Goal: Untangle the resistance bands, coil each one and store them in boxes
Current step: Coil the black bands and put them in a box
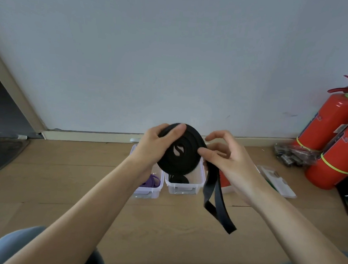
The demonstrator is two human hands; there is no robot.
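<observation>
— Wooden floor under you; what's nearest?

— Nearest, the loose tail of the black band hangs down from its coil. My left hand grips the coil, thumb over its top edge. My right hand pinches the coil's right side, other fingers curled loosely above.

— And behind?

— Beyond sit clear boxes: the left box has a purple band, the middle box what looks like another black coil. Farther right, two red extinguishers lean by the wall.
</observation>
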